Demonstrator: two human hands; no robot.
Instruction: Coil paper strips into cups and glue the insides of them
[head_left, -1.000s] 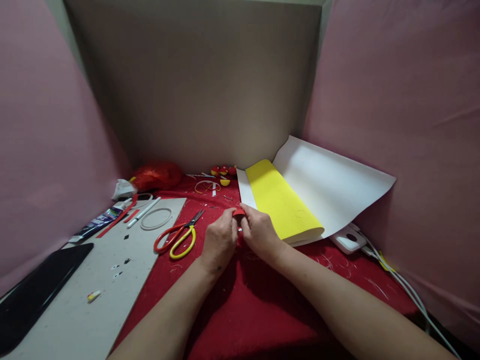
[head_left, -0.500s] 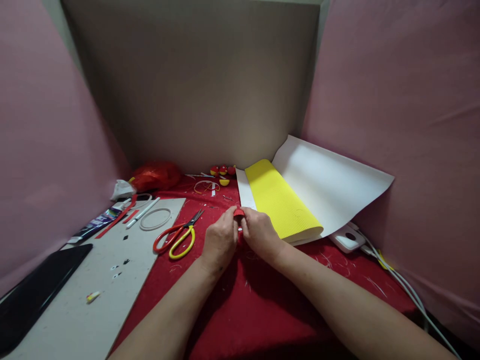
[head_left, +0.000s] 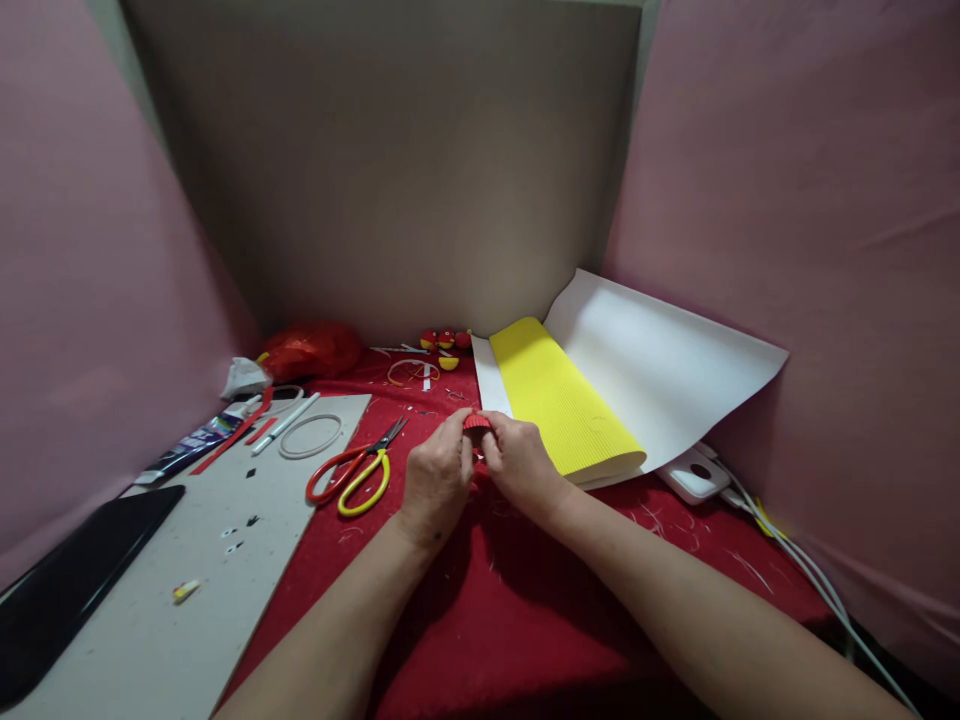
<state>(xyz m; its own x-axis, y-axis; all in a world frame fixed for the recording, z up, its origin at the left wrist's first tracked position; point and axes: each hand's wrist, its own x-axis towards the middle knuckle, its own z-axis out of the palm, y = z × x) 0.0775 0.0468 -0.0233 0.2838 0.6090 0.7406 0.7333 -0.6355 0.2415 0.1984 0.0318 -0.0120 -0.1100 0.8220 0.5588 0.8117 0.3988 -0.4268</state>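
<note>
Our left hand (head_left: 437, 470) and right hand (head_left: 523, 455) pinch a red piece (head_left: 475, 422) (it's bumpy), short of the worktop (head_left: 525, 640)'s back edge.

Grey panel (head_left: 390, 170) between pink walls (head_left: 802, 200)

This is a small handicraft corner, closed in like a booth: pink cloth hangings (head_left: 787, 180) flank both sides and a plain grey-brown panel (head_left: 390, 170) closes the back. The worktop (head_left: 495, 640) is covered in red cloth and littered with clippings (head_left: 667, 530). Papercraft supplies mark its use: scissors (head_left: 373, 449) with one red and one yellow handle, yellow corrugated paper (head_left: 562, 400), a large white sheet (head_left: 652, 370), a squeeze tube (head_left: 191, 449) and a grey board (head_left: 247, 620). Small red-and-yellow round ornaments (head_left: 446, 339) sit at the back, and fingers (head_left: 501, 430) hold a ridged red piece (head_left: 475, 422). Whether the booth stands in a home or a workshop cannot be told.
</note>
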